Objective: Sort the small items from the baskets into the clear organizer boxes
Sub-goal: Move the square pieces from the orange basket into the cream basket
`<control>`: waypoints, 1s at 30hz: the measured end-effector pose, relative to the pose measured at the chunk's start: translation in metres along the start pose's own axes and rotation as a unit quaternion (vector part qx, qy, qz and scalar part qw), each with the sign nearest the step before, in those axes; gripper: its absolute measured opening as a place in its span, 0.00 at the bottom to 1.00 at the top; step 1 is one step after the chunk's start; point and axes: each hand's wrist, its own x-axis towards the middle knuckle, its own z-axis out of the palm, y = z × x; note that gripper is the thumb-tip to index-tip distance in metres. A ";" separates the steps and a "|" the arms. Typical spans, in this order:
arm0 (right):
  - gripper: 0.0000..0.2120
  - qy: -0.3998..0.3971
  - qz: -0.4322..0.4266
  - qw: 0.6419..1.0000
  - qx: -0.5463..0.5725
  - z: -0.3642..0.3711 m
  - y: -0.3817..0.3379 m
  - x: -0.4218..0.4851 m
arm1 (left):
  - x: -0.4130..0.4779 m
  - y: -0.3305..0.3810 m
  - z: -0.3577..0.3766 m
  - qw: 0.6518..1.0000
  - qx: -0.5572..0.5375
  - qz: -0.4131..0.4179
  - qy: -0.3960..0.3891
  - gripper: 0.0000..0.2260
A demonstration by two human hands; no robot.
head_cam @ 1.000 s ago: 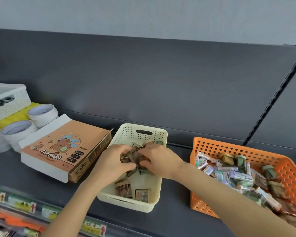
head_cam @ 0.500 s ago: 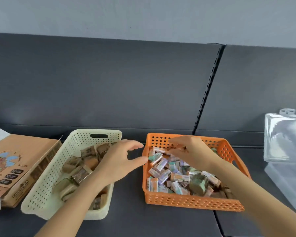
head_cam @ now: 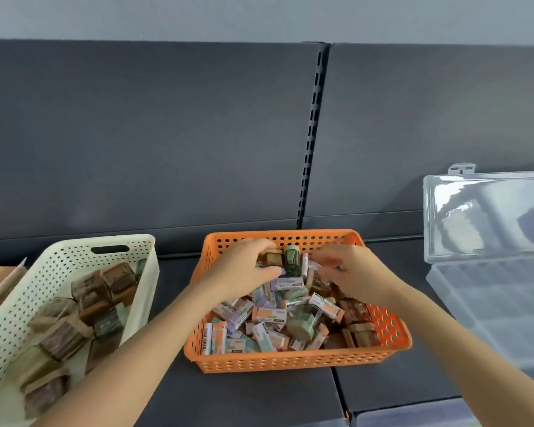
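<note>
The fingers (head_cam: pixel 261 244) of the left hand (head_cam: pixel 241 272) are curling over a small brown packet (head_cam: pixel 272 259) while the thumb is pressing in from below. The hand is gripping the packet above the far end of the orange basket (head_cam: pixel 290 360). A small green packet (head_cam: pixel 292 258) is standing upright just beside the brown one, touching it; whether the left hand is holding that one too is unclear. The right hand (head_cam: pixel 355 272) is reaching in from the other side. Its fingertips (head_cam: pixel 327 260) are blurred near the green packet, so I cannot tell whether they are gripping anything.

The orange basket is sitting on the dark shelf (head_cam: pixel 244 396), heaped with small boxed items (head_cam: pixel 269 315) in pastel wrappers. A cream basket (head_cam: pixel 74 254) holding brown packets (head_cam: pixel 105 291) is lying to its left. The clear organizer box (head_cam: pixel 490 291) is sitting to its right, with its lid (head_cam: pixel 487 217) standing open.
</note>
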 end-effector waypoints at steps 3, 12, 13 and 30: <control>0.08 -0.008 -0.007 1.000 0.003 0.003 0.001 0.008 | 0.016 0.000 0.011 0.999 0.011 -0.035 -0.014 0.22; 0.11 0.006 0.023 0.999 0.041 0.012 -0.001 0.032 | 0.042 0.000 0.032 0.984 0.006 -0.174 0.043 0.18; 0.11 0.010 0.026 0.998 0.049 0.013 0.001 0.033 | 0.043 0.001 0.034 0.982 -0.004 -0.185 0.045 0.18; 0.12 0.024 0.087 0.992 0.087 0.021 0.004 0.035 | 0.032 -0.002 0.023 0.885 -0.376 -0.230 0.146 0.19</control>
